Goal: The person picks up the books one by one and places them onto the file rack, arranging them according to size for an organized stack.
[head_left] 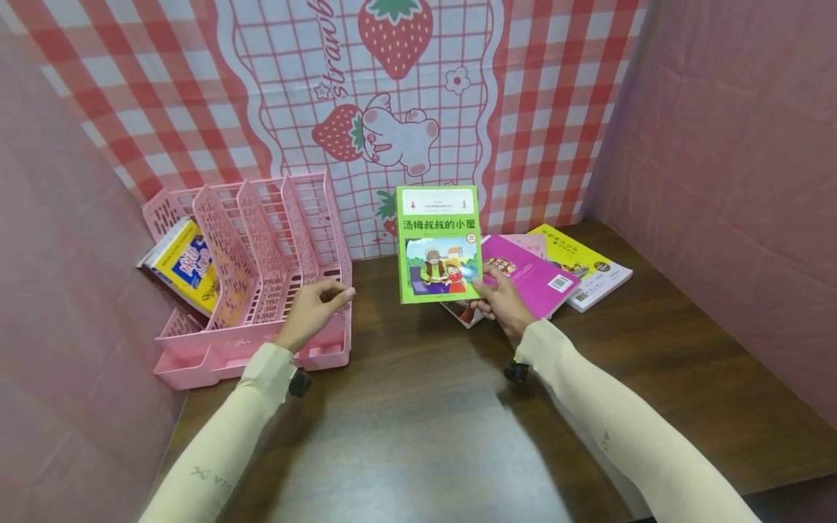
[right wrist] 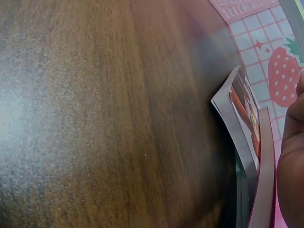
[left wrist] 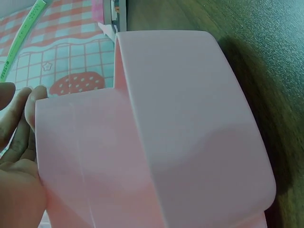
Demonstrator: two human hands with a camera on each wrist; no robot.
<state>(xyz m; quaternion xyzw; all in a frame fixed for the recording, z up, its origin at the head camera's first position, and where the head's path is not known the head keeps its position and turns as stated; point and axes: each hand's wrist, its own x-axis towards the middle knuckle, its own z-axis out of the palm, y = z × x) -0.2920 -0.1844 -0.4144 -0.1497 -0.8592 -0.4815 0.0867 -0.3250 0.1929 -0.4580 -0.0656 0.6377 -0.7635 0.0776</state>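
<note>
The right hand (head_left: pixel 505 301) pinched a green book (head_left: pixel 418 240) by its lower right corner, thumb on the front cover, holding it up with the illustrated cover toward the head camera. The left hand (head_left: pixel 314 311), empty, had its fingers loosely bent and its thumb near the fingertips, by the right end of a pink rack (head_left: pixel 222 335); whether it touched the rack, I cannot tell. The green book was between the rack and a loose pile with a magenta book (head_left: pixel 523 272) and a yellow-and-white book (head_left: pixel 569 254). A yellow-and-blue book (head_left: pixel 196 261) leaned in the rack's leftmost compartment. Beneath lay a brown wooden table (head_left: pixel 418 421); behind hung a strawberry-print cloth (head_left: pixel 543 109).
</note>
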